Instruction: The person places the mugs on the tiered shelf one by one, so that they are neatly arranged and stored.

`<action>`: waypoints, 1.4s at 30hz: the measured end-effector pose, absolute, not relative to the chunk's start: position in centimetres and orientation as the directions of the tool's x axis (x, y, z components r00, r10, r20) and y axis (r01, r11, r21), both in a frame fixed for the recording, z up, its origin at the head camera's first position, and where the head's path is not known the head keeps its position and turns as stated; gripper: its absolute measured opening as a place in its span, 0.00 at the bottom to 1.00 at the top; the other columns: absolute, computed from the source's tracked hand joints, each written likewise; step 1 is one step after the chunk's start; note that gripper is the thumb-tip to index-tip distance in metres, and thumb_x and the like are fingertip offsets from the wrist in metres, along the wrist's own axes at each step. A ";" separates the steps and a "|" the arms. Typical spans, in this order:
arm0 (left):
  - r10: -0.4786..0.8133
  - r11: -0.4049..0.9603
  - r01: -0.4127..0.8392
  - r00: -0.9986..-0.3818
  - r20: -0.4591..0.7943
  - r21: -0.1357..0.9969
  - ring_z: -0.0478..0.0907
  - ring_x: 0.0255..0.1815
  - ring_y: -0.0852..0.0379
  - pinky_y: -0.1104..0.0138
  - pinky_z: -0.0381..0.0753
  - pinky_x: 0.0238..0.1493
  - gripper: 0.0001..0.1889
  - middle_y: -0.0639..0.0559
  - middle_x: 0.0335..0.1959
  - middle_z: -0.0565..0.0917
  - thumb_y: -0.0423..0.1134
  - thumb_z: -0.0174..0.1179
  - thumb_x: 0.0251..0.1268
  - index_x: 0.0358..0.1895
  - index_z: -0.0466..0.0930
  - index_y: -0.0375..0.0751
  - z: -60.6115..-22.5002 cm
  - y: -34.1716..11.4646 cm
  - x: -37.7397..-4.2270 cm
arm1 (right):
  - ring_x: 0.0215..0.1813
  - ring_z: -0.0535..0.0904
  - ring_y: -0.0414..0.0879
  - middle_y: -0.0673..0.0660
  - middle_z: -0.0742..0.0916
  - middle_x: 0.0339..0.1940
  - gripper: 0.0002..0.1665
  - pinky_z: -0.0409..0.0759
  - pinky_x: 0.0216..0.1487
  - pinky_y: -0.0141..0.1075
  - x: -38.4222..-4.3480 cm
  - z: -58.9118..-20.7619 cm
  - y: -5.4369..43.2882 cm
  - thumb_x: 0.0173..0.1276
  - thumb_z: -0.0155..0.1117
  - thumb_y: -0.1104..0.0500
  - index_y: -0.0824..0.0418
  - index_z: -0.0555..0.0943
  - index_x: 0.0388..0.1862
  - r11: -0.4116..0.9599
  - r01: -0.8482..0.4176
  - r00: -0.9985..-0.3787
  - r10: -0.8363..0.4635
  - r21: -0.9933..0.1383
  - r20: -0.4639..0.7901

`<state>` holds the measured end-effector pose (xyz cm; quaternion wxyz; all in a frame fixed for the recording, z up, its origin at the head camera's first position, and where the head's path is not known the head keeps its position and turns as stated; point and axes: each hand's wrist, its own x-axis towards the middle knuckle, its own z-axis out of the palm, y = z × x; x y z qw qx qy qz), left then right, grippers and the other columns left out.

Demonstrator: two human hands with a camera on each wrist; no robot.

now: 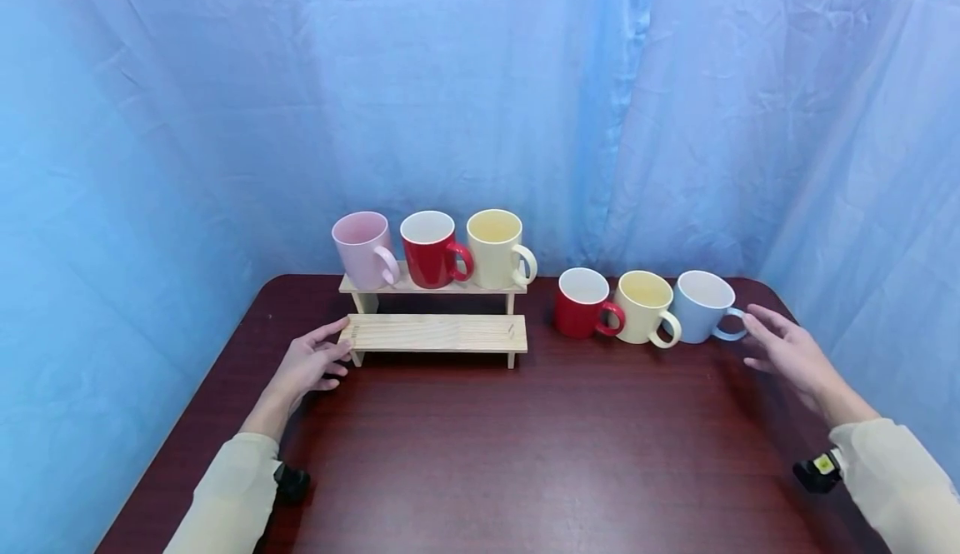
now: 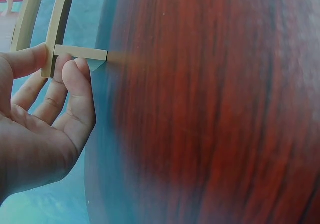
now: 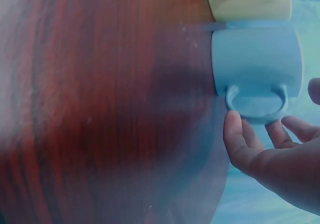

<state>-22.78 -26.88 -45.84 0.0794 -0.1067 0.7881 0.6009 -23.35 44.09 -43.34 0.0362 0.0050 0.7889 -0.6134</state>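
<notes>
My left hand (image 1: 311, 361) pinches the left end of a two-step wooden rack (image 1: 438, 333); in the left wrist view, fingers (image 2: 75, 91) lie on both sides of the board end. The rack's upper step bears a pink mug (image 1: 363, 258), a red mug (image 1: 429, 261) with a white inside and a pale yellow mug (image 1: 491, 258). At the right, my right hand (image 1: 787, 354) is beside a light blue mug (image 1: 697, 312). Its fingers are spread and loosely bent, with fingertips right at the handle (image 3: 257, 119), not wrapped round it.
Left of the blue mug, a second yellow mug (image 1: 637, 312) and a second red mug (image 1: 577, 308) stand upright in the same row on the dark red wooden table (image 1: 540, 454). Blue curtains (image 1: 450, 104) hang behind and at both sides of the table.
</notes>
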 end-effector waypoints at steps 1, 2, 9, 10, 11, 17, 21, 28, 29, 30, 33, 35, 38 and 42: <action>-0.075 0.253 -0.265 -0.964 -0.255 0.930 0.82 0.30 0.54 0.65 0.83 0.28 0.32 0.45 0.41 0.84 0.46 0.62 0.74 0.78 0.66 0.52 -45.8 -26.9 -22.8 | 0.43 0.82 0.32 0.35 0.83 0.45 0.33 0.86 0.42 0.35 -23.3 -43.5 44.2 0.81 0.55 0.51 0.56 0.60 0.79 0.241 0.062 -0.997 -0.038 -0.969 -0.073; -0.077 0.253 -0.269 -0.963 -0.257 0.929 0.81 0.30 0.54 0.65 0.83 0.27 0.31 0.45 0.41 0.84 0.46 0.62 0.74 0.78 0.66 0.52 -45.8 -26.9 -22.8 | 0.43 0.83 0.34 0.34 0.84 0.43 0.28 0.86 0.41 0.35 -23.2 -43.5 44.3 0.81 0.55 0.50 0.52 0.64 0.75 0.254 0.075 -0.995 -0.042 -0.964 -0.089; -0.091 0.260 -0.284 -0.959 -0.269 0.923 0.81 0.29 0.55 0.65 0.83 0.27 0.31 0.45 0.42 0.84 0.46 0.62 0.74 0.78 0.66 0.54 -45.7 -26.8 -22.8 | 0.44 0.87 0.44 0.45 0.84 0.44 0.14 0.86 0.44 0.43 -22.6 -44.0 44.0 0.84 0.47 0.48 0.52 0.75 0.54 0.240 0.151 -0.968 -0.162 -0.959 -0.193; -0.092 0.262 -0.285 -0.958 -0.270 0.922 0.81 0.29 0.55 0.65 0.83 0.27 0.31 0.45 0.42 0.84 0.46 0.62 0.74 0.77 0.66 0.54 -45.7 -26.8 -22.8 | 0.44 0.87 0.45 0.47 0.84 0.44 0.15 0.86 0.44 0.43 -22.5 -44.1 44.0 0.84 0.46 0.48 0.55 0.76 0.54 0.231 0.151 -0.964 -0.179 -0.961 -0.194; -0.092 0.264 -0.285 -0.959 -0.270 0.922 0.81 0.29 0.56 0.65 0.83 0.27 0.31 0.45 0.42 0.84 0.46 0.62 0.74 0.77 0.66 0.54 -45.7 -26.8 -22.8 | 0.44 0.87 0.46 0.48 0.84 0.44 0.16 0.86 0.45 0.43 -22.4 -44.2 44.0 0.85 0.45 0.48 0.56 0.77 0.53 0.222 0.149 -0.962 -0.193 -0.964 -0.193; -0.089 0.272 -0.279 -0.960 -0.265 0.921 0.81 0.30 0.55 0.65 0.83 0.27 0.31 0.45 0.42 0.84 0.45 0.62 0.74 0.77 0.66 0.54 -45.8 -26.7 -23.1 | 0.44 0.87 0.47 0.53 0.83 0.42 0.16 0.86 0.45 0.41 -22.1 -44.7 44.0 0.85 0.45 0.51 0.62 0.74 0.51 0.146 0.106 -0.964 -0.229 -0.984 -0.138; -0.090 0.273 -0.283 -0.959 -0.268 0.920 0.81 0.30 0.54 0.65 0.83 0.28 0.31 0.45 0.42 0.84 0.45 0.62 0.74 0.77 0.66 0.54 -45.9 -26.6 -23.1 | 0.42 0.86 0.47 0.55 0.82 0.41 0.13 0.86 0.46 0.42 -22.2 -45.2 44.0 0.85 0.45 0.57 0.65 0.74 0.50 0.034 0.079 -0.961 -0.262 -0.996 -0.086; -0.095 0.285 -0.294 -0.956 -0.278 0.912 0.81 0.31 0.55 0.64 0.84 0.29 0.32 0.46 0.42 0.85 0.47 0.63 0.73 0.78 0.66 0.55 -45.8 -26.9 -22.8 | 0.43 0.87 0.49 0.55 0.83 0.42 0.12 0.86 0.48 0.43 -22.3 -45.9 43.6 0.84 0.46 0.61 0.65 0.76 0.51 -0.065 0.066 -0.958 -0.282 -0.996 -0.045; -0.102 0.287 -0.298 -0.955 -0.280 0.910 0.81 0.31 0.55 0.64 0.84 0.29 0.32 0.46 0.42 0.85 0.47 0.63 0.73 0.78 0.66 0.56 -45.7 -27.1 -22.7 | 0.44 0.87 0.49 0.55 0.82 0.43 0.12 0.86 0.48 0.43 -22.3 -46.0 43.4 0.84 0.46 0.61 0.65 0.76 0.51 -0.069 0.062 -0.959 -0.281 -0.996 -0.040; -0.103 0.290 -0.298 -0.954 -0.280 0.909 0.81 0.31 0.55 0.65 0.84 0.29 0.32 0.47 0.42 0.85 0.47 0.63 0.73 0.78 0.65 0.56 -45.7 -27.2 -22.6 | 0.44 0.87 0.50 0.55 0.82 0.43 0.11 0.86 0.48 0.43 -22.4 -46.0 43.3 0.84 0.46 0.61 0.66 0.76 0.51 -0.074 0.059 -0.959 -0.280 -0.996 -0.036; -0.102 0.291 -0.295 -0.955 -0.277 0.910 0.81 0.30 0.55 0.65 0.84 0.28 0.32 0.47 0.41 0.85 0.47 0.62 0.74 0.78 0.65 0.55 -45.6 -27.5 -22.4 | 0.43 0.87 0.50 0.55 0.82 0.42 0.11 0.85 0.48 0.43 -22.4 -46.2 42.9 0.84 0.47 0.61 0.67 0.75 0.51 -0.080 0.045 -0.961 -0.276 -0.996 -0.021; -0.098 0.287 -0.291 -0.957 -0.274 0.913 0.81 0.30 0.55 0.65 0.84 0.28 0.32 0.47 0.41 0.84 0.47 0.62 0.74 0.78 0.65 0.54 -45.6 -27.6 -22.4 | 0.42 0.87 0.50 0.55 0.82 0.42 0.11 0.86 0.48 0.45 -22.4 -46.2 42.7 0.84 0.47 0.61 0.68 0.75 0.50 -0.086 0.038 -0.962 -0.272 -0.996 -0.013; -0.088 0.282 -0.285 -0.958 -0.271 0.916 0.81 0.30 0.55 0.65 0.84 0.28 0.33 0.46 0.41 0.84 0.48 0.63 0.73 0.78 0.65 0.54 -45.7 -27.5 -22.5 | 0.43 0.88 0.51 0.56 0.82 0.41 0.12 0.85 0.47 0.48 -22.2 -46.1 42.8 0.84 0.47 0.61 0.68 0.75 0.50 -0.101 0.042 -0.966 -0.257 -0.994 -0.015; -0.082 0.283 -0.282 -0.960 -0.269 0.917 0.81 0.30 0.55 0.65 0.84 0.28 0.32 0.46 0.41 0.84 0.48 0.63 0.73 0.78 0.66 0.55 -45.9 -27.1 -23.0 | 0.46 0.88 0.53 0.57 0.81 0.39 0.12 0.85 0.47 0.51 -21.7 -45.6 43.1 0.84 0.47 0.60 0.69 0.74 0.49 -0.105 0.056 -0.970 -0.242 -0.993 -0.029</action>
